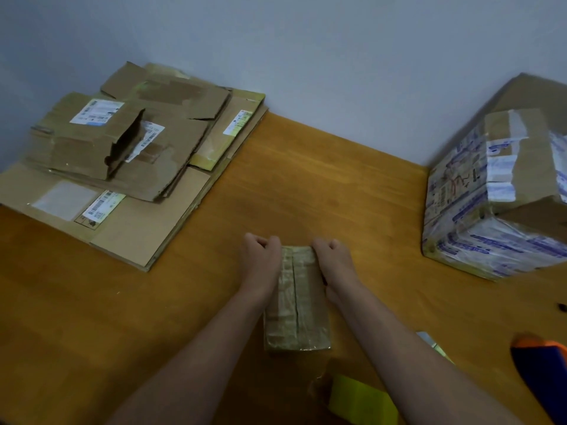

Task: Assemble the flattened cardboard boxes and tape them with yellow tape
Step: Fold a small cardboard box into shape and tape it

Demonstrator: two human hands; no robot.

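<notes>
yellow tape [362,397] lies at the near edge of the wooden table [122,317], closest to the camera, with an orange-and-dark tool [543,372] blurred at the right edge, likely a tape dispenser though too cut off to be sure. between the forearms sits a small cardboard box [296,302], assembled and glossy with tape along its top seam, resting flat on the table in front of the person. the left hand [260,259] and right hand [333,259] flank its far end, both curled into loose fists with knuckles pressed against the box's sides; whether the fingertips actually grip the cardboard cannot be told from here.

a pile of flattened boxes [122,154] waits at the far left against the wall, well apart from the hands. a large taped box [497,191] stands at the far right.

the small box looks light and fairly stiff, but its worn, creased walls would likely buckle under a hard squeeze, and the taped film looks slick. taking it by the two long sides near the corners, where the board is stiffest, seems the safest hold.
</notes>
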